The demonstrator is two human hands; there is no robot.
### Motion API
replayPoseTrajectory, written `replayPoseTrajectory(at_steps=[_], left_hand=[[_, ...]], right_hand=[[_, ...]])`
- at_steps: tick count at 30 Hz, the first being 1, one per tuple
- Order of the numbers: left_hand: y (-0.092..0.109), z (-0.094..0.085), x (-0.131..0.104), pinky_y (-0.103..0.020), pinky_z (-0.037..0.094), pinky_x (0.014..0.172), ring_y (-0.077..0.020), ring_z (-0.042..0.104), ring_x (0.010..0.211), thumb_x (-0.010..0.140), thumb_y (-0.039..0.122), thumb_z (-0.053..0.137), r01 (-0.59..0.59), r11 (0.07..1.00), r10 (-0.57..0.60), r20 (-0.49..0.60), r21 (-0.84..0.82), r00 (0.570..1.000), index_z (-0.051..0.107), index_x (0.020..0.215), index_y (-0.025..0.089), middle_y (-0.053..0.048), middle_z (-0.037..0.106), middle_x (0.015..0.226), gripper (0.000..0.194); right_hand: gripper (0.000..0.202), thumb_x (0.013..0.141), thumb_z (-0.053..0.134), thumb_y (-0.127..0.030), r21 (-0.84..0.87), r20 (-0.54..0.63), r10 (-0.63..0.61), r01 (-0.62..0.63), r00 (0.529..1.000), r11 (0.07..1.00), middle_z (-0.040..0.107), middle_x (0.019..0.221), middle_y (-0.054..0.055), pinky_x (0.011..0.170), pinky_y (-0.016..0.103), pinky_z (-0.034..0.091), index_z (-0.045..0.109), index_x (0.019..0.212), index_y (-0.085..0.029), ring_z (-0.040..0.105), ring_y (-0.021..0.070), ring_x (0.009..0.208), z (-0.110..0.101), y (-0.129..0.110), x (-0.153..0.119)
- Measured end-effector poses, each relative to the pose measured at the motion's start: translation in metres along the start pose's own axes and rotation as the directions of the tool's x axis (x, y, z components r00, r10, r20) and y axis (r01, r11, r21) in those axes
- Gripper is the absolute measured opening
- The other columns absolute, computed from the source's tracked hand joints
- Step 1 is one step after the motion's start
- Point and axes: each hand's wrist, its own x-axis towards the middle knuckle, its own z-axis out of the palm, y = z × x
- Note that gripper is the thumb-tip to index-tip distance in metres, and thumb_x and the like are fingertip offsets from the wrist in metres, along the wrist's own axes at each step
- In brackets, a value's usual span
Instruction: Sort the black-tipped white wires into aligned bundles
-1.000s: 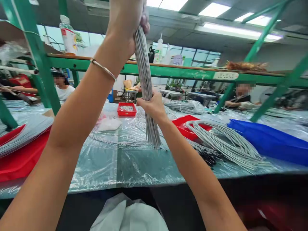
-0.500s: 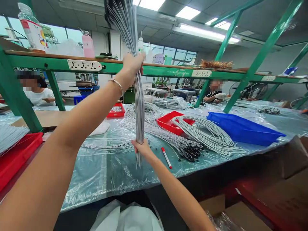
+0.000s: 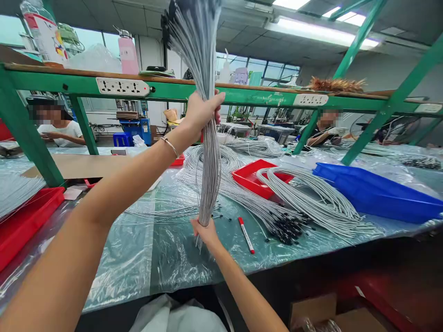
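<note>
Covering workbench (image 3: 166, 258): clear plastic sheet (image 3: 138, 249).

Bright overhead ceiling lights (image 3: 321, 32), glare on plastic sheeting (image 3: 166, 258), edges wide-angle warped

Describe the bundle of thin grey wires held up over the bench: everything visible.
The bundle of thin grey wires stands roughly upright above the plastic-covered table. Many slim, pale grey strands, seemingly plastic-coated, are bunched tight. The left hand grips it high up; above that the strands fan out, dark-tipped at the top. The right hand clasps it near the bottom, where short loose ends splay just above the table.
</note>
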Motion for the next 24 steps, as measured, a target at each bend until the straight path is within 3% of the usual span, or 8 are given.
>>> replayPoseTrajectory(at_steps=[4, 8, 10, 14, 19, 24], left_hand=[[-0.001, -0.009, 0.011, -0.019, 0.034, 0.044, -0.0037, 0.036, 0.039, 0.076, 0.015, 0.055, -0.043, 0.998, 0.04, -0.065, -0.042, 0.997, 0.043, 0.076, 0.019, 0.006, 0.038, 0.052, 0.013], [0.001, -0.017, 0.015, -0.022, 0.035, 0.043, -0.0047, 0.038, 0.038, 0.076, 0.018, 0.058, -0.092, 0.995, 0.093, 0.008, -0.049, 0.996, 0.045, 0.075, 0.019, 0.006, 0.04, 0.053, 0.013], [-0.006, -0.025, 0.017, -0.022, 0.037, 0.045, -0.0058, 0.044, 0.042, 0.074, 0.018, 0.062, -0.056, 0.998, 0.057, 0.03, -0.043, 0.998, 0.047, 0.076, 0.018, 0.005, 0.044, 0.054, 0.015], [-0.014, -0.05, 0.03, -0.023, 0.042, 0.05, -0.0071, 0.05, 0.049, 0.072, 0.015, 0.063, 0.067, 0.992, -0.076, -0.085, -0.109, 0.993, 0.048, 0.069, 0.017, 0.003, 0.049, 0.055, 0.016], [0.003, -0.088, 0.032, -0.024, 0.046, 0.054, -0.0078, 0.051, 0.05, 0.069, 0.022, 0.067, 0.099, 0.979, -0.116, -0.089, -0.179, 0.989, 0.049, 0.062, 0.017, 0.002, 0.05, 0.051, 0.02], [0.021, -0.113, 0.019, -0.022, 0.037, 0.047, -0.0044, 0.035, 0.043, 0.076, 0.021, 0.061, 0.071, 0.964, -0.129, -0.216, -0.256, 0.968, 0.042, 0.058, 0.02, 0.006, 0.043, 0.046, 0.026]], right_hand=[[0.031, 0.069, 0.057, -0.045, -0.028, -0.026, 0.019, -0.02, 0.999, 0.999, 0.043, 0.04, -0.003, 0.044, 0.026, 0.033, 0.044, 0.055, -0.02, 0.04, 0.0119, 0.04, 0.0, 0.004, 0.003], [0.036, 0.068, 0.056, -0.048, -0.074, -0.057, -0.015, 0.01, 0.998, 0.997, 0.038, 0.037, -0.003, 0.04, 0.027, 0.031, 0.04, 0.049, -0.021, 0.036, 0.0124, 0.037, 0.005, 0.001, 0.008], [0.038, 0.067, 0.055, -0.051, -0.1, -0.098, -0.045, 0.035, 0.994, 0.994, 0.033, 0.036, -0.004, 0.038, 0.027, 0.028, 0.037, 0.048, -0.023, 0.033, 0.0127, 0.036, 0.01, 0.003, 0.01], [0.041, 0.067, 0.053, -0.052, -0.156, -0.16, -0.094, 0.069, 0.983, 0.985, 0.03, 0.039, -0.004, 0.039, 0.027, 0.025, 0.032, 0.046, -0.024, 0.03, 0.0126, 0.039, 0.019, 0.012, 0.012], [0.039, 0.065, 0.056, -0.049, -0.212, -0.133, -0.081, 0.051, 0.988, 0.976, 0.032, 0.044, -0.003, 0.042, 0.027, 0.025, 0.035, 0.047, -0.023, 0.031, 0.0123, 0.043, 0.021, 0.02, 0.009], [0.036, 0.064, 0.058, -0.046, -0.216, -0.055, 0.0, -0.012, 0.999, 0.976, 0.033, 0.042, -0.004, 0.041, 0.026, 0.023, 0.036, 0.048, -0.022, 0.03, 0.0108, 0.042, 0.023, 0.012, 0.002]])
